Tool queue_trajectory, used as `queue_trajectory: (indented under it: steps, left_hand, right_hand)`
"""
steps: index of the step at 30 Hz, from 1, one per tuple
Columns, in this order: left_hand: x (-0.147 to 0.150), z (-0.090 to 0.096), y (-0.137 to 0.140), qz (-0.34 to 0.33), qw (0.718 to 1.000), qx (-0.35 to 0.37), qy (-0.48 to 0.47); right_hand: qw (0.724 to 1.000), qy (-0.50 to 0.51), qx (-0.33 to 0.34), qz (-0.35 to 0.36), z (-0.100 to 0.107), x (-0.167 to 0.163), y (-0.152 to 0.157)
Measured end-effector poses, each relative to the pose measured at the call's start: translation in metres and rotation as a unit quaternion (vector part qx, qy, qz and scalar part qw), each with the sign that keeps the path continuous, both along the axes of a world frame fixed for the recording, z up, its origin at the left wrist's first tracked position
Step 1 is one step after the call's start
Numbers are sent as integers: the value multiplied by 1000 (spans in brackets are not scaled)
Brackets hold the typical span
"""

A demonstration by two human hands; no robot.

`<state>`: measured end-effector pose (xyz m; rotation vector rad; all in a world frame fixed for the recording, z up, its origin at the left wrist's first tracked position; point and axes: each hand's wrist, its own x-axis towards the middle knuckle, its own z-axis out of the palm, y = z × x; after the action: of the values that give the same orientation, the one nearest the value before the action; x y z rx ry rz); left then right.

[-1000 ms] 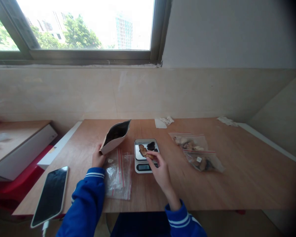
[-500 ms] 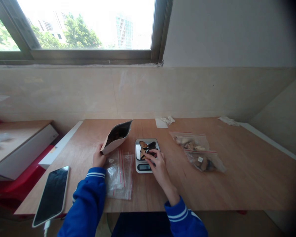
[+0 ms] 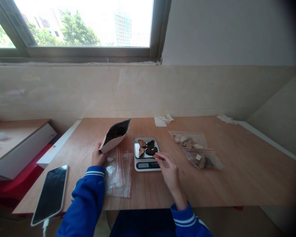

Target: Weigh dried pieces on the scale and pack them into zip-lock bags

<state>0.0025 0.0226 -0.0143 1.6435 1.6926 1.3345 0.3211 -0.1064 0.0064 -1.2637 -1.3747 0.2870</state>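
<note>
My left hand (image 3: pixel 98 156) is closed around the lower left edge of an open pouch (image 3: pixel 111 145), tilted so its mouth faces me, with dark brown pieces inside. A white kitchen scale (image 3: pixel 139 158) with a small display stands to its right. On the scale's plate lie several dried slices (image 3: pixel 151 151), some dark and some tan with dark rims. My right hand (image 3: pixel 169 169), at the lower right corner of the plate, pinches a tan dried slice (image 3: pixel 157 157) between thumb and fingers.
Flat zip bags (image 3: pixel 118 179) lie below the pouch. Two filled zip bags (image 3: pixel 202 159) rest to the right of the scale. A phone (image 3: pixel 50 194) with a cable is at the left table edge. Crumpled tissue (image 3: pixel 168 119) and paper lie at the back.
My right hand has moved right and toward me, off the middle of the plate, with a dried slice in its fingers. My left hand still holds the pouch.
</note>
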Motion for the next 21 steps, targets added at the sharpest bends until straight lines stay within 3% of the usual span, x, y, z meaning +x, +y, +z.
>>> queue_trajectory:
  steps: [7, 14, 21]
  left_hand:
    - [-1, -1, 2, 14, 1000, -14, 23]
    - [-3, -4, 3, 6, 1000, -7, 21]
    - [-3, -4, 4, 5, 1000, 6, 16]
  right_hand:
    - [999, -7, -11, 43, -5, -5, 3]
    - [991, -133, -2, -34, -9, -24, 14]
    - [980, -199, -11, -24, -15, -27, 27]
